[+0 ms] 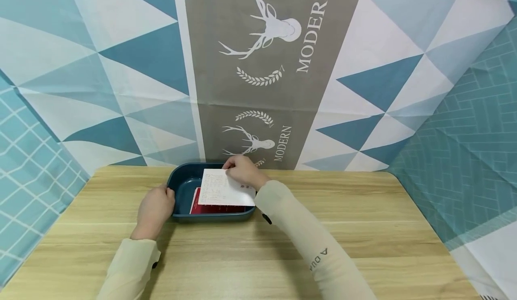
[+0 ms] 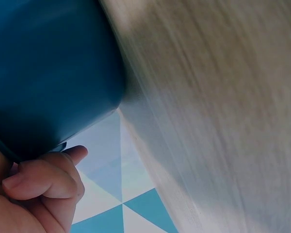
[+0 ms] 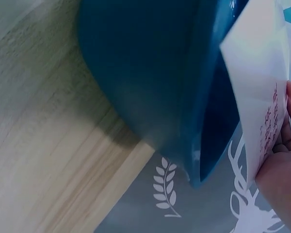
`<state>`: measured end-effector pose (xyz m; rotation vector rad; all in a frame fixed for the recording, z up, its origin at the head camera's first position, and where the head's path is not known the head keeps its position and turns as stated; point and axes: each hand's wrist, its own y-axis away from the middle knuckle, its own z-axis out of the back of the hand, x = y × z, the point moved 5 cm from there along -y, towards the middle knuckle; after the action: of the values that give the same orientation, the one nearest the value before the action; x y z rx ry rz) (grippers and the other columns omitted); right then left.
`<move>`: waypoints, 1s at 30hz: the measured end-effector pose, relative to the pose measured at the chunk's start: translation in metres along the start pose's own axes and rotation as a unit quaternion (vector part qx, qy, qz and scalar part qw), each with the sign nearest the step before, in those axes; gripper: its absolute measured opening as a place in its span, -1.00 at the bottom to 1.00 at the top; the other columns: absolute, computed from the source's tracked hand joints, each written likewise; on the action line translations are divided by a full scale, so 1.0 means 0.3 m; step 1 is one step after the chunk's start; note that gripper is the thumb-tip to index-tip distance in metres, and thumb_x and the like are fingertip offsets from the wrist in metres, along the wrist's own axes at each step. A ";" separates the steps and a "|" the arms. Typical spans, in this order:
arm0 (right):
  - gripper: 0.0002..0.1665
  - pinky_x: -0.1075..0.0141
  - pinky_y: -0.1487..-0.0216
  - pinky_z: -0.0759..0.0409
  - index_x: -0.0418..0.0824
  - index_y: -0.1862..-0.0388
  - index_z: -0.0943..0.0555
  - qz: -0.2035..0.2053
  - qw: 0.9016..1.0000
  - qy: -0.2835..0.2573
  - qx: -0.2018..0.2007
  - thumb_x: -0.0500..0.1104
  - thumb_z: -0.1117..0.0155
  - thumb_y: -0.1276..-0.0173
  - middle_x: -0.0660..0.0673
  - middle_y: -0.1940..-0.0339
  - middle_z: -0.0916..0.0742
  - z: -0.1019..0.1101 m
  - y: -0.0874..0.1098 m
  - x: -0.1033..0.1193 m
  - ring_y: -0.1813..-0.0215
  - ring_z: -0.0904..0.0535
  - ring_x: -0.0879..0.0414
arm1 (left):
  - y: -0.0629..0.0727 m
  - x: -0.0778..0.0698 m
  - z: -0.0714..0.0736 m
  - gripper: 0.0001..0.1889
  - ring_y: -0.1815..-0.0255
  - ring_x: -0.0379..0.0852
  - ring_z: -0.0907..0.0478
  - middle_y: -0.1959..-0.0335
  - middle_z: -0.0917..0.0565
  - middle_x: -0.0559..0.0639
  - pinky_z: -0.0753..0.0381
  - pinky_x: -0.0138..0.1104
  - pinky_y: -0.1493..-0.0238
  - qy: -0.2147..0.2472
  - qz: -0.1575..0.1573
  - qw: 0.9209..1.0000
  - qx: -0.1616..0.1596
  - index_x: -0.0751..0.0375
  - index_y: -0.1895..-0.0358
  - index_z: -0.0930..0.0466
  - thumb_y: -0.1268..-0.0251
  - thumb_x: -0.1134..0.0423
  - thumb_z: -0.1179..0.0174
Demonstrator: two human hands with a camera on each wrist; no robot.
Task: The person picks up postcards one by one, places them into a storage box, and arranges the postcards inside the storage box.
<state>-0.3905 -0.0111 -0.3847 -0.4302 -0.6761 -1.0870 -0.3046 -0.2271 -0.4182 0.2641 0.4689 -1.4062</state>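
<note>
A dark blue plastic basin [image 1: 214,218] stands near the table's far edge. My left hand [image 1: 155,208] grips its left end, and in the left wrist view the fingers curl at the rim of the basin [image 2: 53,73]. Over the basin's right part my right hand [image 1: 245,172] pinches a white card [image 1: 224,188] by its far edge. Lines of fine print cover the card's face. In the right wrist view, red writing shows on the card [image 3: 262,92], which tilts above the rim. Beneath it, inside the basin, lies a dark red booklet [image 1: 216,209], partly hidden by the card.
The light wooden table [image 1: 226,264] extends to both sides of the basin and toward me. Right behind its far edge hangs a patterned cloth backdrop [image 1: 258,93] with deer heads and triangles. Blue tile-patterned cloth [image 1: 28,156] borders the left side.
</note>
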 end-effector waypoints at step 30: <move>-0.79 0.43 0.43 -0.43 -0.12 0.19 -0.64 0.024 0.995 0.070 0.059 -0.07 -0.23 -0.26 -0.03 0.26 -0.55 -0.175 -0.010 -0.044 0.36 -0.44 0.18 | -0.003 0.004 -0.010 -0.65 0.39 0.19 -0.54 0.37 -0.59 0.40 -0.49 0.06 0.25 -0.005 0.005 1.000 -0.011 0.43 0.39 -0.47 -0.40 0.28 0.25</move>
<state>-0.3820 -0.0364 -0.4317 -0.2644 -0.5986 -1.0154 -0.3060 -0.2268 -0.4212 0.2415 0.4744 -1.3904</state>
